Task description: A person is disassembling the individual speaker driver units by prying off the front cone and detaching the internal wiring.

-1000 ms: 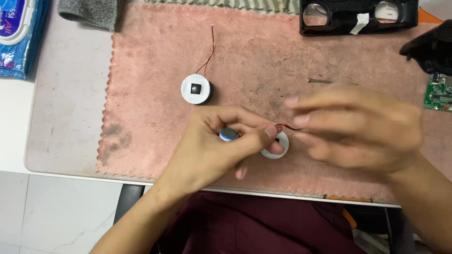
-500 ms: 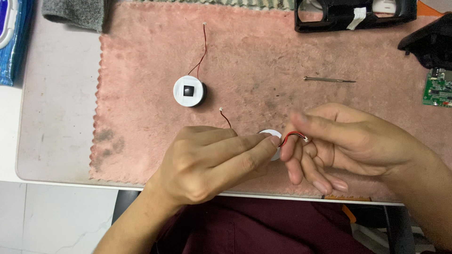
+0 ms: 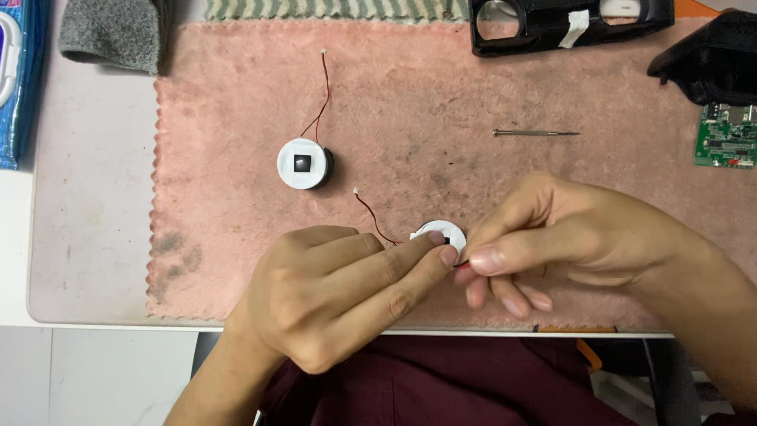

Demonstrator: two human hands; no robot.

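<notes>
**Two hands pinch one small round white speaker disc over the pink mat**

Two bare hands meet at a small round white speaker disc (image 3: 438, 234) near the front edge of a pink fleecy cloth mat (image 3: 441, 95). The left hand (image 3: 339, 296) is curled, its fingertips (image 3: 445, 252) pressed on the disc's near side. The right hand (image 3: 568, 237) is closed in a pinch, thumb and forefinger nipping a red bit at the disc's edge; its other fingers fold loosely underneath. A thin red and black wire (image 3: 371, 214) runs from the disc up and away beyond the left hand's knuckles, ending in a tiny white plug.

Compared with half a second ago, the right hand has flattened and drawn tighter to the disc, and the left fingers have slid further over it; the wire's free end lies much as it did.

Beyond the left hand, well apart, rests a second round white disc with a black square centre (image 3: 303, 163), trailing its own wire. Beyond the right hand lies a slim metal screwdriver (image 3: 536, 133); further right sits a green circuit board (image 3: 725, 136).
</notes>
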